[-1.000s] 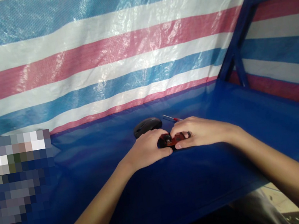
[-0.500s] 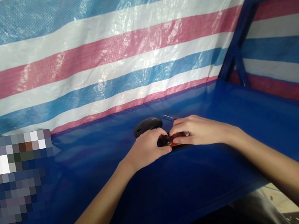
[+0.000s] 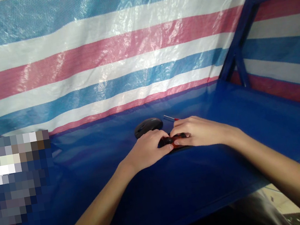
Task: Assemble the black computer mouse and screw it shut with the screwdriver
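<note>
Both hands meet over the opened lower half of a computer mouse (image 3: 182,142), a small black base with a reddish-orange inner part and a dark round piece like a scroll wheel. My left hand (image 3: 144,150) is closed around its left end, thumb along the near edge. On the other end, my right hand (image 3: 201,130) grips with thumb and fingers. The hands cover much of the base. Just behind my left hand lies the smooth black mouse top cover (image 3: 148,126). A thin screwdriver (image 3: 170,117) with a metal shaft and red handle lies partly hidden behind my right hand.
A blue sheet covers the table (image 3: 179,184), its front edge near my body. Striped plastic sheeting (image 3: 114,53) hangs behind. A dark blue frame post (image 3: 240,34) slants up at the right. Pixelated blur (image 3: 11,197) hides the left side.
The dark round piece between my hands looks slightly shifted, and my left thumb has moved a little to the right. The cover and screwdriver stay where they were.
</note>
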Tool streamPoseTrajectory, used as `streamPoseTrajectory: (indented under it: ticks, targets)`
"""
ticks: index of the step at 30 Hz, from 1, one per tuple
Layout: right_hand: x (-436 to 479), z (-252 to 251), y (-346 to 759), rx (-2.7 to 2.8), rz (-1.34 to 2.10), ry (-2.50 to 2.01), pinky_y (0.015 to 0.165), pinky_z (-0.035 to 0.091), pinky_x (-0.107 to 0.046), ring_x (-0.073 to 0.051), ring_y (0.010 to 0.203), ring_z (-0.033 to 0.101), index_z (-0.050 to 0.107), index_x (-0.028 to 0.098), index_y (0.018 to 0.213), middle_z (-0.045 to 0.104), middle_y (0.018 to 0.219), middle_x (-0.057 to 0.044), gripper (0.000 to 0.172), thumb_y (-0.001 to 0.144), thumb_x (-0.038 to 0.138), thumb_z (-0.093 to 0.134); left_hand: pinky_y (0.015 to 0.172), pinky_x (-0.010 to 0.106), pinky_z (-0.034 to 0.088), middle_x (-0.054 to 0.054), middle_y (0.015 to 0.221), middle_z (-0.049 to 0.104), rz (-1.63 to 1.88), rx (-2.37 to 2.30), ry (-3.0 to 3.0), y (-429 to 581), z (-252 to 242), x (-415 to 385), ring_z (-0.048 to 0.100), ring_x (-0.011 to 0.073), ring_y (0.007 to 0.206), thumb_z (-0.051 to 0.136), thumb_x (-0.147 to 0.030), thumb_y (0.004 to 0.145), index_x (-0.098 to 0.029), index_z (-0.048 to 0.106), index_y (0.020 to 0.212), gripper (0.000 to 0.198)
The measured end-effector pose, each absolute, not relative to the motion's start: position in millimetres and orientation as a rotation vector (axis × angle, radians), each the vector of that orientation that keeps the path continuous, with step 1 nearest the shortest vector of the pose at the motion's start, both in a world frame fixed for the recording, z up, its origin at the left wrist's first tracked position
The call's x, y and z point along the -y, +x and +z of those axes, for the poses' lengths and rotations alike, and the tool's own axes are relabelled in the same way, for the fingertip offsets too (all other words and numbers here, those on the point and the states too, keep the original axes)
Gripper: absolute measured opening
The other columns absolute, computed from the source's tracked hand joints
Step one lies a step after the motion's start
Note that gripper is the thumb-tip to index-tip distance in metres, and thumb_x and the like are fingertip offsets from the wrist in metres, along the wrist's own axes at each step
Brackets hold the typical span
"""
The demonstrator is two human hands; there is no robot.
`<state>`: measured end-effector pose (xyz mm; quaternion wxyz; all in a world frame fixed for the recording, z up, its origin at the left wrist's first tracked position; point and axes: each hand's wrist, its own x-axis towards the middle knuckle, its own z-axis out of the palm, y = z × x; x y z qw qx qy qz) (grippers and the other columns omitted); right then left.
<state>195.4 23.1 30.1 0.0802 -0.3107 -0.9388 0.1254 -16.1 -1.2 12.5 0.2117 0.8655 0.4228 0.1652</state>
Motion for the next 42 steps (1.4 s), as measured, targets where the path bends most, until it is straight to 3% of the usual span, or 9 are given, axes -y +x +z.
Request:
streamPoseTrajectory:
  ticks: [9,27,42]
  targets:
    - [-22.5,32.0,194.7,2.819,0.374,-0.953,0.063,0.039,-0.025,-0.016,0.075,0.062,0.067,0.022,0.093,0.065,0.085,-0.003,0.018,0.088,0.03,0.052,0.099,0.032,0.035,0.003,0.11,0.065,0.481,-1.11,2.464,-17.5,9.1,-1.6,0.053,0.0197,0.11,0.051,-0.032,0.087,-0.021,0.063,0.105,0.025]
    - [-24.7,27.3,194.6,2.823,0.398,-0.93,0.067,0.042,-0.023,-0.015,0.078,0.064,0.068,0.022,0.091,0.068,0.09,-0.002,0.016,0.086,0.027,0.053,0.095,0.038,0.041,0.004,0.109,0.062,0.423,-1.217,2.516,-14.5,8.0,0.8,0.055,0.0213,0.106,0.051,-0.035,0.087,-0.022,0.058,0.107,0.025]
    - [-21.1,29.6,194.4,2.794,0.494,-0.941,0.06,0.038,-0.022,-0.014,0.068,0.065,0.068,0.023,0.084,0.071,0.078,0.001,0.016,0.085,0.023,0.052,0.094,0.037,0.042,0.004,0.105,0.063,0.424,-1.193,2.589,-14.9,4.9,1.0,0.056,0.0208,0.103,0.048,-0.036,0.088,-0.022,0.059,0.106,0.025]
